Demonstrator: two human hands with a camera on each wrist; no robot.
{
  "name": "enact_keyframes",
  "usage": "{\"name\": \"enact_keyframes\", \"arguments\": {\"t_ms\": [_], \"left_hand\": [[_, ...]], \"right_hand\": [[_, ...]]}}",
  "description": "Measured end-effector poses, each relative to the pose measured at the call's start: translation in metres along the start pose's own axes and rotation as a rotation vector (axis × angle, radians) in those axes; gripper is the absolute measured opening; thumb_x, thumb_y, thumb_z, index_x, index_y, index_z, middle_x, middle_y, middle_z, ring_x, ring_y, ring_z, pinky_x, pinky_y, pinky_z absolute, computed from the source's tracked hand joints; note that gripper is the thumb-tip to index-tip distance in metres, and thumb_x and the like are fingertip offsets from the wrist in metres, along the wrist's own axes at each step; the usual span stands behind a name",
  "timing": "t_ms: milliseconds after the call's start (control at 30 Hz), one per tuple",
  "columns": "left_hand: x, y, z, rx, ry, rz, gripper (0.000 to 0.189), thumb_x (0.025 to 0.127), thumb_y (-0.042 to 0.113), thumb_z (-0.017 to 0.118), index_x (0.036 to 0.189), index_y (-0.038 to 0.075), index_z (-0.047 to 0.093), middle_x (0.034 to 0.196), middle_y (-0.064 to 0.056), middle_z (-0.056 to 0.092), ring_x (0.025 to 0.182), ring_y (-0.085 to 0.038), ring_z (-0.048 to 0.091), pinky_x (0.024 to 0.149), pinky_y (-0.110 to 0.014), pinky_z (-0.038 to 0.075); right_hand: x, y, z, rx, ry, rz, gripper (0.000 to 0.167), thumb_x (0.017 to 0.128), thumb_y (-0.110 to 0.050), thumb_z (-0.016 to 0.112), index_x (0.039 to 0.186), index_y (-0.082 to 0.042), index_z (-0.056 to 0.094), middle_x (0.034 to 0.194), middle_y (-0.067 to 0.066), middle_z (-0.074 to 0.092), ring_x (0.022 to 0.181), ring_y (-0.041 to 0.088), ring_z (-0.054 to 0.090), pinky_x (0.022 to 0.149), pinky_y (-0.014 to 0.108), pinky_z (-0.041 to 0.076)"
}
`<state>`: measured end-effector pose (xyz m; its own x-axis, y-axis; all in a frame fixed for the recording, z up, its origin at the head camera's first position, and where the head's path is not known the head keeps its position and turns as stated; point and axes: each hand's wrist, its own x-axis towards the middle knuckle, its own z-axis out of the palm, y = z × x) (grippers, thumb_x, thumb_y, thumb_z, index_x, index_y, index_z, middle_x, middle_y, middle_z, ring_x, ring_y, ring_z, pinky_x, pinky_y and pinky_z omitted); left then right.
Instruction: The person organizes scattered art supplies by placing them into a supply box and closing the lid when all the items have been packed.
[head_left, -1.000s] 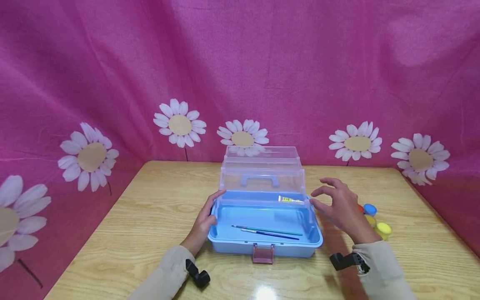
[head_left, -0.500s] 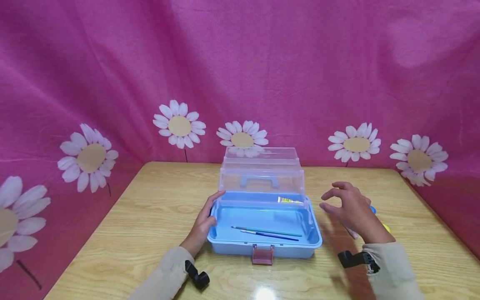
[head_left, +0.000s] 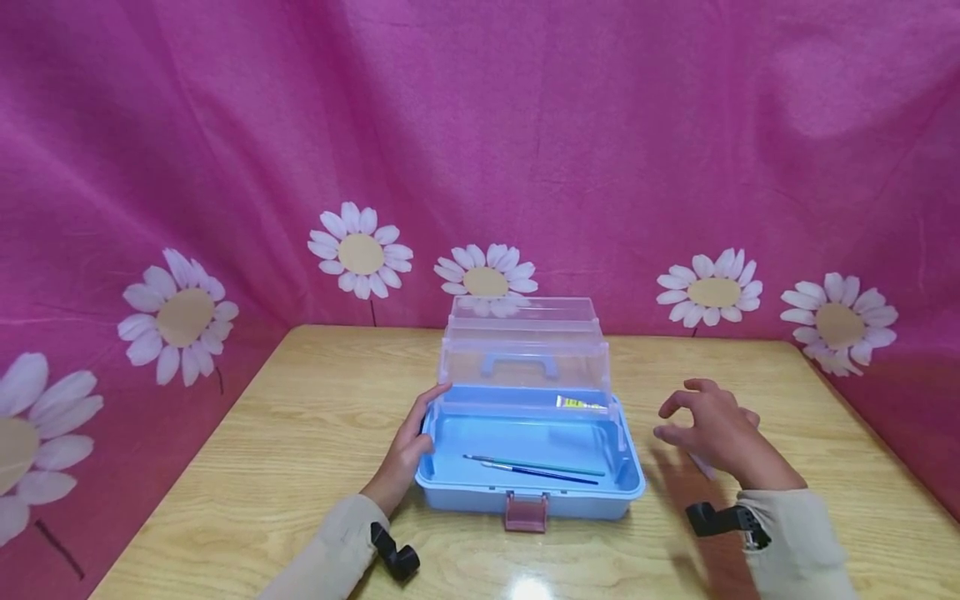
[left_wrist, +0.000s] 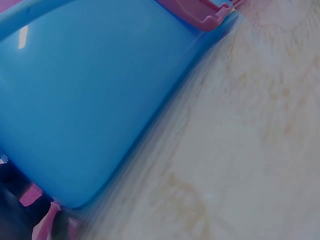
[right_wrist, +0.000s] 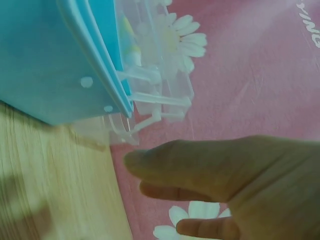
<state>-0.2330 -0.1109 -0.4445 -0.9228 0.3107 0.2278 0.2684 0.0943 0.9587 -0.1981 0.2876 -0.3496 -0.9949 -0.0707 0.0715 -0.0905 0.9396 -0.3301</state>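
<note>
right hand [head_left: 716, 433]: you have it right of the blue box [head_left: 457, 497], over the table [head_left: 337, 400]; a second ago its fingertips are beside the box's far right corner.
right fingers: thumb and fingers curved and apart, nothing seen between them.
meaning: judged only, your work at that corner pauses and attention shifts to the table's right side; the box looks steadied meanwhile.
left hand [head_left: 401, 458]: you grip the box's left wall, thumb over the rim, one finger reaching farther along; no shift against the earlier frame.
box: mid-table, between your hands, clear lid [head_left: 520, 309] raised on the far side, pink latch [head_left: 527, 513] hanging on the near side.
brushes: teal brush [head_left: 551, 467] and blue brush [head_left: 557, 477] lie on the box floor, near side, as before.
yellow tube [head_left: 573, 402]: far right of the box, same place; in or behind the clear tray, you cannot tell.
pale thing [head_left: 702, 465]: just under your right hand; too small to name.
pots: visible a second ago at right, now hidden by that hand.
</note>
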Motion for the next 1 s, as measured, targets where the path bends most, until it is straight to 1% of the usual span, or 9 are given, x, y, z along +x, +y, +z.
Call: {"name": "enact_keyframes", "arguments": {"t_ms": [200, 333, 533, 700, 867, 1000], "left_hand": [[0.0, 0.0, 0.0, -0.001, -0.007, 0.011, 0.08, 0.077, -0.001, 0.037, 0.144, 0.043, 0.034, 0.156, 0.017, 0.017, 0.145, -0.014, 0.011, 0.113, -0.06, 0.009], [-0.001, -0.001, 0.0, 0.002, -0.004, 0.006, 0.08, 0.078, -0.001, 0.037, 0.144, 0.044, 0.034, 0.156, 0.018, 0.017, 0.145, -0.014, 0.011, 0.113, -0.06, 0.009], [0.0, -0.001, 0.0, 0.004, -0.004, -0.003, 0.08, 0.078, 0.0, 0.037, 0.143, 0.045, 0.034, 0.156, 0.018, 0.017, 0.145, -0.015, 0.011, 0.113, -0.061, 0.009], [0.001, -0.001, 0.0, -0.001, 0.001, -0.009, 0.079, 0.078, 0.001, 0.037, 0.143, 0.045, 0.034, 0.156, 0.019, 0.017, 0.145, -0.015, 0.012, 0.113, -0.061, 0.009], [0.001, 0.0, 0.001, -0.008, 0.0, -0.013, 0.079, 0.078, 0.001, 0.037, 0.143, 0.045, 0.034, 0.156, 0.019, 0.017, 0.145, -0.015, 0.011, 0.113, -0.06, 0.009], [0.0, -0.001, 0.0, -0.009, -0.001, -0.018, 0.079, 0.078, 0.001, 0.038, 0.143, 0.046, 0.035, 0.157, 0.018, 0.016, 0.146, -0.016, 0.011, 0.113, -0.061, 0.008]], "right_hand": [[-0.002, 0.006, -0.004, -0.019, -0.045, 0.062, 0.034, 0.076, -0.03, 0.077, 0.098, -0.005, 0.07, 0.13, 0.04, 0.037, 0.114, 0.063, 0.034, 0.075, 0.074, 0.03], [-0.004, 0.01, -0.005, -0.018, -0.062, 0.091, 0.037, 0.076, -0.03, 0.077, 0.1, -0.002, 0.069, 0.127, 0.04, 0.037, 0.111, 0.062, 0.034, 0.076, 0.074, 0.029], [-0.005, 0.017, -0.007, -0.031, -0.067, 0.122, 0.04, 0.075, -0.029, 0.078, 0.101, 0.0, 0.067, 0.125, 0.04, 0.037, 0.109, 0.061, 0.034, 0.077, 0.074, 0.028], [-0.005, 0.022, -0.009, -0.034, -0.056, 0.124, 0.042, 0.074, -0.028, 0.079, 0.1, 0.002, 0.066, 0.116, 0.037, 0.044, 0.103, 0.056, 0.04, 0.074, 0.073, 0.033], [-0.007, 0.026, -0.011, -0.022, -0.045, 0.129, 0.039, 0.075, -0.028, 0.078, 0.097, 0.002, 0.066, 0.106, 0.031, 0.05, 0.095, 0.048, 0.046, 0.07, 0.068, 0.038], [-0.01, 0.031, -0.012, -0.001, -0.057, 0.147, 0.037, 0.075, -0.029, 0.079, 0.094, 0.001, 0.066, 0.103, 0.029, 0.05, 0.092, 0.046, 0.045, 0.067, 0.062, 0.036]]}}
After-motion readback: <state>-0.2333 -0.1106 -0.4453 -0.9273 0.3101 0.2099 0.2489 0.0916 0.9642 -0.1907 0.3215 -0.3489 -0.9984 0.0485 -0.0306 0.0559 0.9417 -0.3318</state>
